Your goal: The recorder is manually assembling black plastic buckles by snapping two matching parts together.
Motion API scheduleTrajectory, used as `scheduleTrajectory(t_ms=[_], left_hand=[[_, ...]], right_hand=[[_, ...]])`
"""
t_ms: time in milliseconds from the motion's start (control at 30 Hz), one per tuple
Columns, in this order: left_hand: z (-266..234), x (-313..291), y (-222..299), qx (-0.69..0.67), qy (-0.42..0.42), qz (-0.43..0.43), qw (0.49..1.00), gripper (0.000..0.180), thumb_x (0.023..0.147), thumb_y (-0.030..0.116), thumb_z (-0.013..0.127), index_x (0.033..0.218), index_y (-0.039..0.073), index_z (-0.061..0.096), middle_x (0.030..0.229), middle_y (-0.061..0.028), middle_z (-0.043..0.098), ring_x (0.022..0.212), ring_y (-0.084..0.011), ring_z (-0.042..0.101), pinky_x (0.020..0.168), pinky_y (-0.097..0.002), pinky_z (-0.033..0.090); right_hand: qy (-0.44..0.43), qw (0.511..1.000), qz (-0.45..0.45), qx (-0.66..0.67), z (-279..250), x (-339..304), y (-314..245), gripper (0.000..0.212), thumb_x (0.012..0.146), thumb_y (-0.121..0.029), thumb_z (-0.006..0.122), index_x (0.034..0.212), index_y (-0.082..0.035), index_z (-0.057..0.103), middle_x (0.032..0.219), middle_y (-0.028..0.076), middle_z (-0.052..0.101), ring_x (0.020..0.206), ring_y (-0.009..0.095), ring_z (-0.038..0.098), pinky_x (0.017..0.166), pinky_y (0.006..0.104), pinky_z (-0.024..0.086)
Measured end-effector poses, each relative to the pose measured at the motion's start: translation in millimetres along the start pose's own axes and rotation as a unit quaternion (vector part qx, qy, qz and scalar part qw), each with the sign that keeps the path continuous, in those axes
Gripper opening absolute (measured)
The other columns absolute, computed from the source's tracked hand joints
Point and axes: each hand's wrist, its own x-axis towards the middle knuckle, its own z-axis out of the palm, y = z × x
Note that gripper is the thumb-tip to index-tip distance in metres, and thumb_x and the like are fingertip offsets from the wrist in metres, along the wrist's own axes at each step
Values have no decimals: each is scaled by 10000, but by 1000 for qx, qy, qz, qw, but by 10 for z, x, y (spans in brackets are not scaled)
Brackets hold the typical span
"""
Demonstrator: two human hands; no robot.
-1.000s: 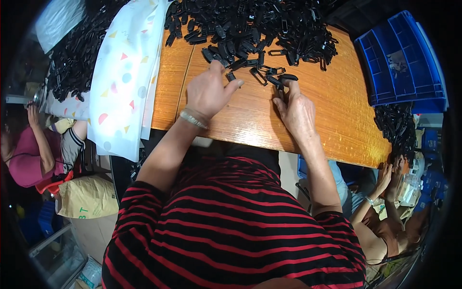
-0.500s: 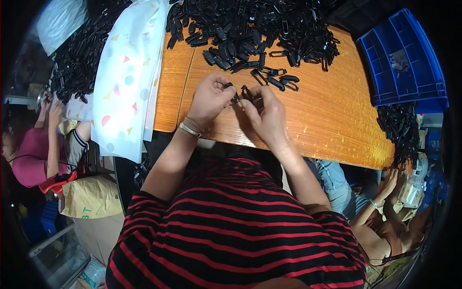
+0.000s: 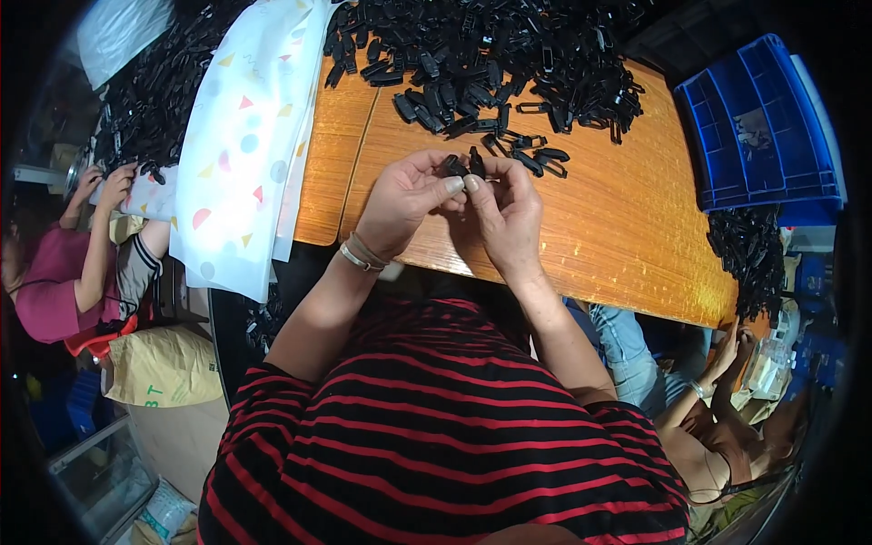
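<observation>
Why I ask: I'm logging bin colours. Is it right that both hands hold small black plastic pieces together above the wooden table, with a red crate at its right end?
Not quite: the crate is blue, as the head view shows. Both the left hand and right hand do hold small black pieces above the wooden table.

black plastic clips (image 3: pixel 495 54), orange wood table (image 3: pixel 627 227), blue crate (image 3: pixel 758 136), red/black striped shirt (image 3: pixel 436 436)

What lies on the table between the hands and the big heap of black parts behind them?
In the head view, a few loose black clips lie on the wooden table between the hands (left hand, right hand) and the heap of black parts.
</observation>
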Motion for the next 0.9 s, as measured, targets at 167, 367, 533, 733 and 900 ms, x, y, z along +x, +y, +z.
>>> scheduleTrajectory(t_ms=[167,367,533,733,900], left_hand=[[-10,20,-61,24,46,32,998,225,920,50,601,1134,-20,592,908,-22,651,763,-64,604,674,-179,483],[68,4,-1,78,64,52,994,250,920,58,605,1155,-26,591,868,4,636,708,-27,559,624,-163,459],[71,-28,13,128,72,69,987,276,927,61,591,1191,-17,599,819,37,597,660,-19,493,595,-151,399],[142,-73,10,135,66,82,985,283,943,53,564,1215,-19,595,802,41,577,647,-15,469,591,-154,393],[233,-156,-79,163,116,102,974,216,974,90,513,1129,-14,622,850,4,592,677,-29,521,621,-169,437]], right_hand=[[-13,998,-16,-64,-67,20,-4,172,903,-32,630,1060,18,579,901,41,625,732,64,592,649,206,485],[-18,993,-72,-94,-75,37,22,199,885,-18,642,1070,29,586,944,42,583,721,82,621,601,201,517],[-15,990,-92,-103,-62,32,-31,175,867,-8,657,1035,14,613,928,51,568,719,90,635,563,195,515],[-11,975,-152,-159,-69,17,-32,196,823,-11,699,1005,8,629,903,77,571,700,133,633,586,240,511],[26,956,-189,-221,24,-76,6,331,764,-45,752,1060,-12,606,893,99,573,755,182,623,626,289,509]])
